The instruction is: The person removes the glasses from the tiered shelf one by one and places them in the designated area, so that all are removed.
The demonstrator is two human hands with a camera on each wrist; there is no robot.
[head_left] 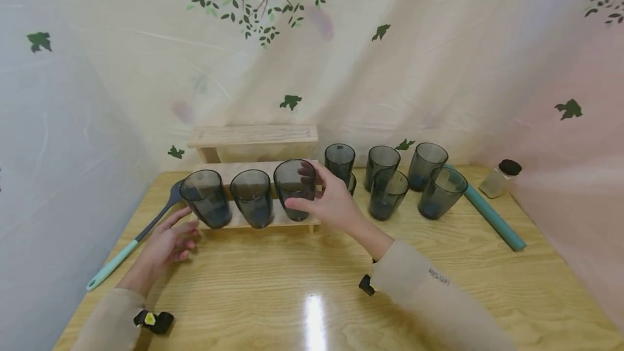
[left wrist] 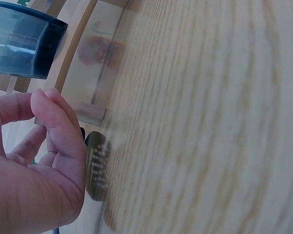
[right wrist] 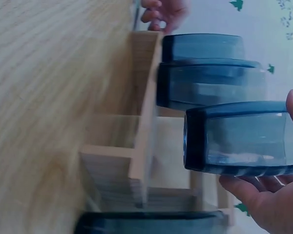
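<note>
My right hand (head_left: 336,202) grips a smoky grey drinking glass (head_left: 294,194), thumb in front and fingers behind. In the right wrist view, the base of this glass (right wrist: 249,139) hovers just off the lowest step of the wooden tiered rack (head_left: 258,133). Two matching glasses stand upright on that step, a middle glass (head_left: 252,199) and a left glass (head_left: 206,199). By the rack's left end is my left hand (head_left: 168,240), its fingers loosely bent and holding nothing. The left wrist view has its fingertips close to the rack's edge, below the blue-tinted glass (left wrist: 22,41).
Several more grey glasses (head_left: 388,194) stand in two rows right of the rack. Beyond them lie a teal tube (head_left: 494,218) and a small jar with a black lid (head_left: 502,177). A slotted turner (head_left: 141,234) with a mint handle lies at the left. A patterned curtain (head_left: 370,69) hangs behind.
</note>
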